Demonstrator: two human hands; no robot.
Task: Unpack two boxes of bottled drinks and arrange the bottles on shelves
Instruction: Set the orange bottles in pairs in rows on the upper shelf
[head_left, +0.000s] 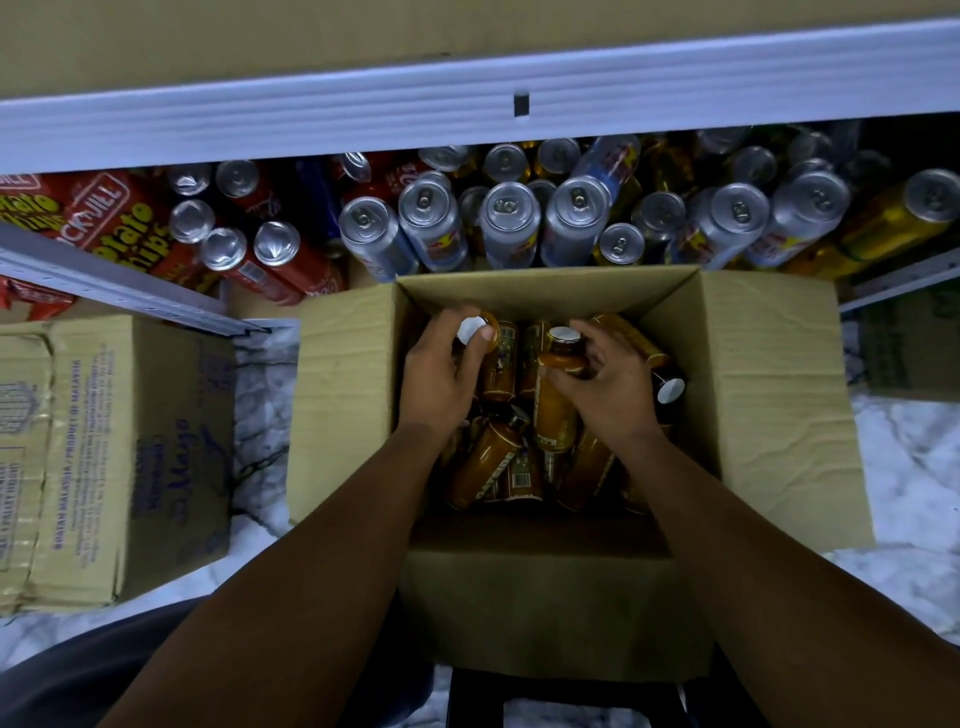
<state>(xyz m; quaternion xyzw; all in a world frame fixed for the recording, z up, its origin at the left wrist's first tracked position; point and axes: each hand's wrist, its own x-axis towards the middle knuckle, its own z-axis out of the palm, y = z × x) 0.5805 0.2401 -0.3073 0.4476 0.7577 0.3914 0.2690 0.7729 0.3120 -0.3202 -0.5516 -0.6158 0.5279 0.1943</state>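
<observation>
Cardboard box (769, 415): open at centre frame, flaps spread, standing on the marbled floor (914, 467) just before the shelf.
Amber bottles (491, 467): jumbled inside the box, most lying on their sides.
Left hand (441, 374): at the box's upper left, thumb and fingers clasping the top of a white-capped bottle (471, 328).
Right hand (618, 384): at the box's middle, fingers curled round the neck of a second bottle (557, 410), which stands upright.
Shelf rail (363, 114): pale metal, across the top of the frame.
Cans (509, 223): silver-topped, packed under the rail, just beyond the box.
Printed carton (114, 457): closed, on the floor at left.
Chip packets (119, 218): red, upper left.
</observation>
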